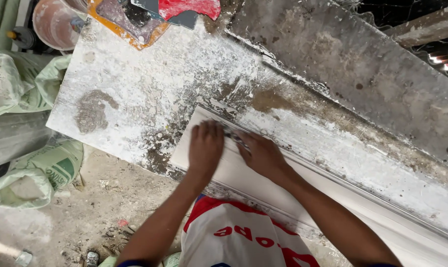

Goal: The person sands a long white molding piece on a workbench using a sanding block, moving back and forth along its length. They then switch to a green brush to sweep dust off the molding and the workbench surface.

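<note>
A long white plaster moulding strip (244, 180) lies along the near edge of a plaster-crusted workbench (150, 84). My left hand (205, 148) rests flat on the strip's left end, fingers together and pressing down. My right hand (262, 154) is beside it, fingers closed around a small dark tool (234, 137) whose tip touches the strip's far edge. Both forearms reach up from the bottom of the view. What kind of tool it is cannot be made out.
Green-and-white sacks (33, 173) lie on the dusty floor at the left. A pinkish bucket (56, 22) and an orange-edged board (130, 20) sit at the bench's far left. A grey slab (352, 64) leans along the bench's far side.
</note>
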